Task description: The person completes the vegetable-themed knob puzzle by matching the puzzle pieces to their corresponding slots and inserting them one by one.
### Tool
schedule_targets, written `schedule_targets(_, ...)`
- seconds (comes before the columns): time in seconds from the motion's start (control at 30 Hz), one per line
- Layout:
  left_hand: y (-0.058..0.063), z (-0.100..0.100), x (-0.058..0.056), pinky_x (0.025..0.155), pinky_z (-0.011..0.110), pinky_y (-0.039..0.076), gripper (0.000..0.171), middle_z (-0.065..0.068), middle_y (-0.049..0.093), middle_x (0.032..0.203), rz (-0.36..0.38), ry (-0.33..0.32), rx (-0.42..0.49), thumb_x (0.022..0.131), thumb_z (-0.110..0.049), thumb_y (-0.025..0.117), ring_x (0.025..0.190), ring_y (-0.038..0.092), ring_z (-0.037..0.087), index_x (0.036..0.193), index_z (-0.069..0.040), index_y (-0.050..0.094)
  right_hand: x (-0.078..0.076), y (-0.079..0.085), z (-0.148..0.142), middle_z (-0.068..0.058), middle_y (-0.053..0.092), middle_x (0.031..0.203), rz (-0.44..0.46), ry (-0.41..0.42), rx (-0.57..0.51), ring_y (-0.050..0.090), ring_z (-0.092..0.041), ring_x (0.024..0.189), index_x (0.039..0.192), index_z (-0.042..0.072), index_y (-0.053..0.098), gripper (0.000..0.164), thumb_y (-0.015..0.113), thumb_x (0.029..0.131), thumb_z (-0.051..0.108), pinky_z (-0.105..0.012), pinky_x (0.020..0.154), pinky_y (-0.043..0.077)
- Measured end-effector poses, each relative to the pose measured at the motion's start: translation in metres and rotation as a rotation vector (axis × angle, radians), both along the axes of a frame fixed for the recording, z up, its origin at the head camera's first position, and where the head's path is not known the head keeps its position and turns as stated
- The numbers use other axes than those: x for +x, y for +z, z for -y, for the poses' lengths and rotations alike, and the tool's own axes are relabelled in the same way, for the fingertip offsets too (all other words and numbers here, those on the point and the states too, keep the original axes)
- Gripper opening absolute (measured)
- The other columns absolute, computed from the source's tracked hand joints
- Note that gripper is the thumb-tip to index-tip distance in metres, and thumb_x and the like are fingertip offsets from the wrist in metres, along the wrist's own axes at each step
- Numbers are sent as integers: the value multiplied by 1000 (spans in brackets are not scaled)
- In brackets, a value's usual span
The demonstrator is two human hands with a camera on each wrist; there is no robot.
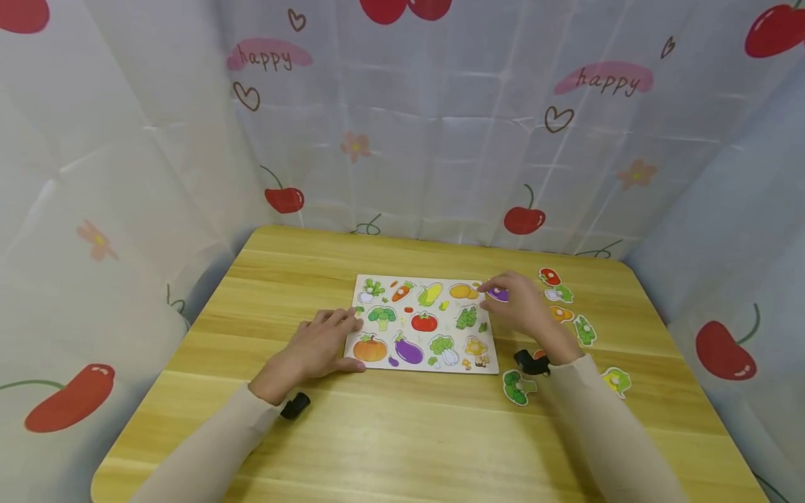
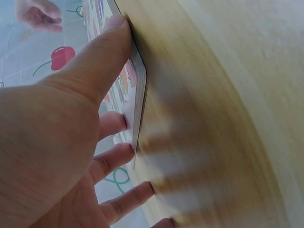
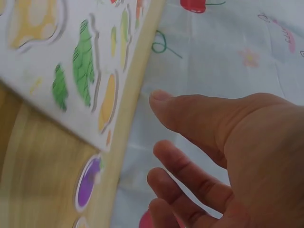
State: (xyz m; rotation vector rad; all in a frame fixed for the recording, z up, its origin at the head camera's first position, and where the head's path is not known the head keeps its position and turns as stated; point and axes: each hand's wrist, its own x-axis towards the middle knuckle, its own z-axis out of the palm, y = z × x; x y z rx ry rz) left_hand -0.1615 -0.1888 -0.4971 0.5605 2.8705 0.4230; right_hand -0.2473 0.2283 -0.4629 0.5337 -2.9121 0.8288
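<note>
Fingers of the left hand are spread and slightly bent, unclenched: the thumb rests on the puzzle board at its eight-o'clock corner, while the index and middle fingertips touch its edge. At two o'clock, near the board's far corner, the right hand has its fingers loosely bent, parted from the thumb, and grasps nothing. The pale board lies flat mid-desk, showing colourful vegetables within outlined recesses. Just beyond its two-o'clock corner lies an eggplant piece; a broccoli piece sits toward four. Both beige-sleeved forearms slant in, from seven and five o'clock.
</note>
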Motion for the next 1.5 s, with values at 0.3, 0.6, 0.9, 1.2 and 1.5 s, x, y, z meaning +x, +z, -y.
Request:
schedule_targets(0.3, 1, -1, 0, 122, 82, 46, 90, 18, 43, 188, 5, -1, 3, 102, -61, 86, 167, 44, 53, 172, -12, 57, 24, -1, -63, -26, 78, 145, 40, -35, 16, 70, -51, 133, 133, 5, 85, 31, 88, 106, 21, -73, 112, 57)
schedule_targets(0.6, 2, 1, 1, 121, 82, 46, 91, 18, 43, 188, 0, -7, 7, 102, -61, 86, 167, 44, 54, 173, -12, 56, 42, -13, -135, -16, 83, 134, -10, 12, 29, 78, -44, 119, 131, 10, 87, 32, 93, 102, 21, -43, 92, 64)
schedule_targets(0.9, 0, 1, 1, 121, 83, 46, 92, 18, 43, 187, -4, -12, 12, 102, -61, 86, 167, 44, 53, 174, -13, 55, 66, -30, -200, -6, 82, 134, 35, 5, -52, 62, 16, 114, 134, 12, 86, 36, 96, 99, 17, -19, 87, 63)
schedule_targets(1.2, 3, 1, 2, 119, 82, 48, 91, 19, 43, 187, -17, -12, 6, 102, -59, 87, 166, 46, 53, 173, -11, 56, 82, -47, -250, 30, 77, 128, 173, 13, -121, 70, 15, 112, 132, 5, 86, 35, 94, 98, 8, -10, 87, 59)
schedule_targets(1.5, 2, 0, 2, 119, 82, 49, 91, 19, 43, 187, -15, -17, 3, 103, -59, 87, 165, 46, 54, 173, -11, 56, 89, -50, -250, 13, 82, 117, 194, -8, -65, 72, 4, 94, 122, 12, 90, 22, 92, 101, 12, -18, 78, 59)
